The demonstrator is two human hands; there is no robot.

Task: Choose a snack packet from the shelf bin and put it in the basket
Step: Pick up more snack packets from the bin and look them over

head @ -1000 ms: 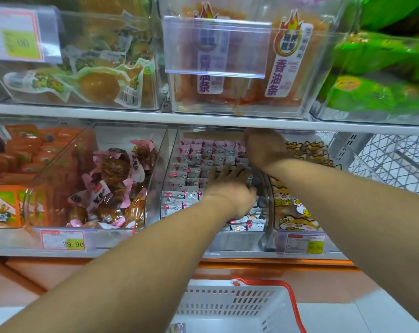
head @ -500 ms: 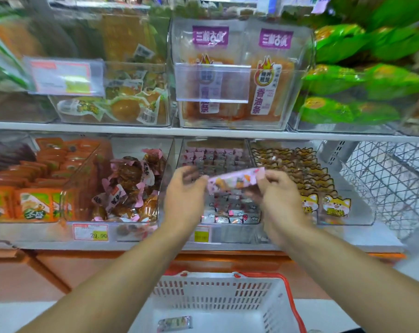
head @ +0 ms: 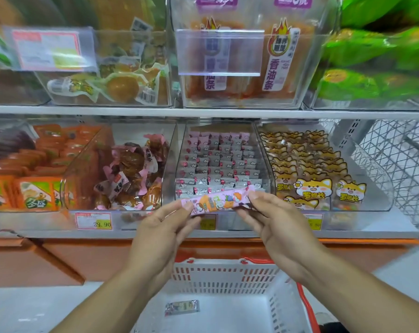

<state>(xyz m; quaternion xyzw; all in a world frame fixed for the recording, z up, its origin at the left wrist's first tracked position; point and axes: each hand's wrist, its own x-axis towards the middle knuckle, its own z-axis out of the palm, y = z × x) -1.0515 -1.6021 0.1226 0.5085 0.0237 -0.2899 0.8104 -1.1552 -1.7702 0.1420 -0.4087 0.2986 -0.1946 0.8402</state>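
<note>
- Two hands hold one pink snack packet (head: 218, 200) at the centre of the frame, in front of the lower shelf bin (head: 221, 164) of small grey-and-pink packets; the packet lies almost level, its right end a little higher.
- The left hand (head: 160, 236) has its fingers (head: 179, 207) pinching the packet's left end; the right hand (head: 275, 227) pinches the right end between thumb and fingers (head: 259, 195).
- The print on the packet is too small to read, and the fingers cover both of its ends.
- The yellow price tag (head: 207, 223) under the bin is partly hidden behind the packet and the hands.
- The white basket (head: 227, 275) with red trim sits at the lower centre, directly below the hands; its near side is cut off by the bottom edge of the frame, and the forearms cross its side rims.
- One small packet (head: 182, 307) lies on the basket floor, blurred.
- Open air separates the held packet from the basket's mouth.
</note>
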